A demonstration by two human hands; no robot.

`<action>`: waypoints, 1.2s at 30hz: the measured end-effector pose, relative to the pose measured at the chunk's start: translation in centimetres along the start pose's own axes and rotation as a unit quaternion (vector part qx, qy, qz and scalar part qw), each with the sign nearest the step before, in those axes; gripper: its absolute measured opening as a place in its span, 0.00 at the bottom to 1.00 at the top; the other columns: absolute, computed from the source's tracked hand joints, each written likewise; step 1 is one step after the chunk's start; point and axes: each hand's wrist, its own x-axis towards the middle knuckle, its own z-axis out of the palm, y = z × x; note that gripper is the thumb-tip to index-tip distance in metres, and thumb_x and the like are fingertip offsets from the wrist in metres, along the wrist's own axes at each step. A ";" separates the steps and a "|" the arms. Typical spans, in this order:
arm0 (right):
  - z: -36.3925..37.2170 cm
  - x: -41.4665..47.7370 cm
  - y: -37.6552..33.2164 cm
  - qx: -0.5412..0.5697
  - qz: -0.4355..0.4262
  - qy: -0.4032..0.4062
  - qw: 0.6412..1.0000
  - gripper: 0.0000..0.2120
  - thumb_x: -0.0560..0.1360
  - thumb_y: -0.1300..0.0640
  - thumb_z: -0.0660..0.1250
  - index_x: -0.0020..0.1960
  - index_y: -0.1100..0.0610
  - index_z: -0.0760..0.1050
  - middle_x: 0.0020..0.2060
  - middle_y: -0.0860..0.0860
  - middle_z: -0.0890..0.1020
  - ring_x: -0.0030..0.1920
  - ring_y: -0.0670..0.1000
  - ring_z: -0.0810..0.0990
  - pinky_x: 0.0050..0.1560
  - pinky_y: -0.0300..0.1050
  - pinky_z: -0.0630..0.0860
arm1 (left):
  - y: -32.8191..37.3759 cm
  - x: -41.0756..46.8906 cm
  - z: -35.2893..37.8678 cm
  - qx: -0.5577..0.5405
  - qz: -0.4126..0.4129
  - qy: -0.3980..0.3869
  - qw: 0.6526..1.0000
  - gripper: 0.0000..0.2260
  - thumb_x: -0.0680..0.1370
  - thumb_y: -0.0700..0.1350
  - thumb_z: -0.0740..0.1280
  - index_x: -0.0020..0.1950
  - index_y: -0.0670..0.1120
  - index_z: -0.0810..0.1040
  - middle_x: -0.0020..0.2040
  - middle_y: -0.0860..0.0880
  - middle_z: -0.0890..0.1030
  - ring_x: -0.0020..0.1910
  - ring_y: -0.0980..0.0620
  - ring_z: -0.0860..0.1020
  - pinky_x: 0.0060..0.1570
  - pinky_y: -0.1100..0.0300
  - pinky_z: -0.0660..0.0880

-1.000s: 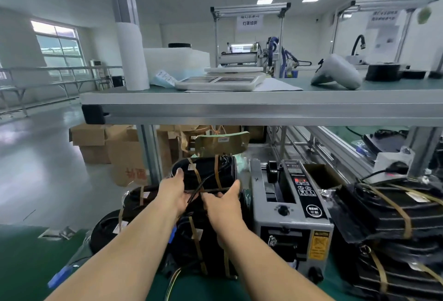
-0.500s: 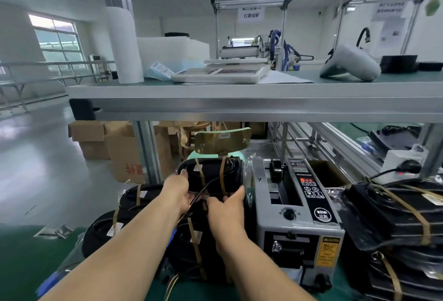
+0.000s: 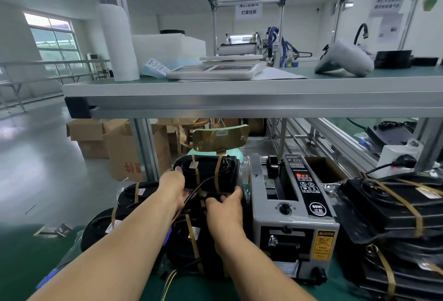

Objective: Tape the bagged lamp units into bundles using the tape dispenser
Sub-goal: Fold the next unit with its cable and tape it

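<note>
Barely anything is changing here: both hands are staying clamped on the taped bundle point(image 3: 211, 176), the left hand point(image 3: 173, 186) gripping its left end and the right hand point(image 3: 225, 209) pinching its near right corner. It is sitting atop the stack of bundles point(image 3: 189, 236) on the counter point(image 3: 21, 257), just beside the tape dispenser point(image 3: 292, 207). It looks finished, and they are probably settling it before fetching another unit

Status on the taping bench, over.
Both hands busy: left hand and right hand grip top bundle. Resting on stacked bundles. Idle tape dispenser beside right hand, untouched.
</note>
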 end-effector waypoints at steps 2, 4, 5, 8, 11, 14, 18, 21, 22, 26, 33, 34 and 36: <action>-0.1 0.1 0.0 0.004 0.008 0.004 1.000 0.40 0.79 0.62 0.63 0.81 0.53 0.41 0.75 0.57 0.66 0.72 0.57 0.70 0.71 0.56 0.69 | -0.3 0.2 0.3 0.022 0.003 -0.002 1.000 0.16 0.85 0.50 0.56 0.70 0.46 0.70 0.55 0.38 0.82 0.47 0.38 0.83 0.31 0.50 0.80; -0.2 -0.2 -0.1 0.001 0.016 0.005 1.000 0.40 0.79 0.63 0.61 0.81 0.52 0.40 0.75 0.57 0.66 0.71 0.58 0.71 0.71 0.56 0.70 | -0.6 0.4 0.5 0.076 0.010 0.026 0.997 0.18 0.84 0.53 0.58 0.70 0.46 0.70 0.57 0.39 0.80 0.51 0.39 0.81 0.37 0.48 0.81; -0.2 -0.4 -0.1 0.000 0.018 0.008 1.000 0.41 0.78 0.64 0.61 0.81 0.51 0.39 0.75 0.57 0.66 0.70 0.58 0.72 0.70 0.56 0.71 | -0.7 0.6 0.4 0.135 0.019 0.062 0.989 0.20 0.83 0.55 0.59 0.70 0.45 0.71 0.58 0.38 0.79 0.54 0.39 0.80 0.45 0.46 0.82; -0.3 -0.5 -0.3 0.011 0.024 0.018 0.999 0.41 0.77 0.65 0.60 0.81 0.49 0.40 0.75 0.56 0.67 0.68 0.58 0.74 0.69 0.57 0.72 | -1.4 1.1 0.0 0.273 0.079 0.080 0.955 0.23 0.83 0.54 0.58 0.70 0.39 0.72 0.64 0.37 0.76 0.62 0.37 0.76 0.60 0.45 0.76; -0.2 -0.8 -0.9 0.017 0.042 0.027 0.999 0.43 0.77 0.65 0.60 0.81 0.48 0.37 0.75 0.56 0.67 0.67 0.59 0.74 0.67 0.57 0.73 | -1.9 0.9 0.0 0.281 0.107 0.052 0.952 0.22 0.83 0.52 0.58 0.70 0.37 0.70 0.67 0.36 0.74 0.65 0.36 0.75 0.62 0.43 0.75; -0.2 -1.5 -1.5 0.016 0.049 0.029 0.998 0.45 0.77 0.65 0.61 0.80 0.48 0.35 0.74 0.57 0.68 0.65 0.59 0.76 0.65 0.56 0.75 | -1.2 0.5 0.3 0.251 0.072 0.077 0.962 0.22 0.81 0.53 0.62 0.68 0.38 0.72 0.63 0.36 0.77 0.60 0.37 0.77 0.60 0.44 0.77; -0.8 -2.5 -2.0 0.011 0.039 0.023 0.999 0.45 0.75 0.64 0.62 0.81 0.47 0.38 0.73 0.57 0.69 0.64 0.59 0.77 0.65 0.56 0.76 | -0.5 0.2 0.4 0.247 0.059 0.089 0.963 0.18 0.78 0.52 0.67 0.59 0.38 0.77 0.53 0.38 0.81 0.52 0.38 0.80 0.57 0.45 0.79; -1.4 -3.8 -2.0 -0.004 0.025 0.011 1.000 0.43 0.75 0.63 0.61 0.81 0.47 0.40 0.72 0.56 0.70 0.64 0.58 0.77 0.65 0.56 0.75 | -0.4 -0.4 0.3 0.272 0.062 0.083 0.957 0.13 0.78 0.47 0.68 0.54 0.37 0.78 0.48 0.38 0.81 0.47 0.40 0.82 0.53 0.46 0.81; -1.5 -4.4 -1.9 -0.009 0.022 0.006 1.000 0.43 0.76 0.63 0.61 0.81 0.46 0.40 0.72 0.55 0.71 0.64 0.58 0.77 0.65 0.56 0.75 | -0.4 -0.5 0.2 0.276 0.064 0.081 0.956 0.12 0.78 0.46 0.68 0.53 0.37 0.78 0.46 0.38 0.82 0.45 0.40 0.82 0.51 0.47 0.81; -2.0 -6.0 -1.1 -0.026 0.006 -0.011 1.000 0.42 0.76 0.63 0.62 0.81 0.47 0.42 0.69 0.56 0.74 0.65 0.57 0.76 0.66 0.56 0.74 | -0.6 -1.2 0.2 0.261 0.033 0.073 0.962 0.14 0.80 0.48 0.66 0.55 0.37 0.75 0.46 0.39 0.80 0.41 0.43 0.79 0.36 0.52 0.78; -3.9 -8.3 -0.5 -0.054 -0.030 -0.051 0.997 0.40 0.77 0.63 0.62 0.81 0.48 0.46 0.74 0.47 0.64 0.66 0.44 0.71 0.69 0.45 0.71 | -0.6 -2.1 0.9 0.171 0.021 0.061 0.983 0.10 0.79 0.40 0.66 0.58 0.37 0.74 0.51 0.35 0.80 0.48 0.39 0.81 0.36 0.53 0.78; -4.1 -8.5 -0.4 -0.056 -0.033 -0.055 0.996 0.39 0.77 0.63 0.62 0.81 0.48 0.46 0.74 0.46 0.64 0.65 0.43 0.71 0.69 0.45 0.71 | -0.7 -2.2 0.8 0.166 0.021 0.063 0.984 0.11 0.79 0.40 0.66 0.59 0.37 0.74 0.52 0.35 0.80 0.49 0.39 0.81 0.38 0.52 0.78; -4.4 -8.9 -0.4 -0.058 -0.042 -0.055 0.996 0.38 0.77 0.63 0.62 0.80 0.47 0.47 0.71 0.45 0.66 0.62 0.42 0.70 0.69 0.45 0.71 | -1.1 -2.3 0.4 0.176 0.025 0.060 0.982 0.12 0.79 0.40 0.66 0.60 0.36 0.74 0.54 0.34 0.80 0.50 0.39 0.81 0.45 0.49 0.79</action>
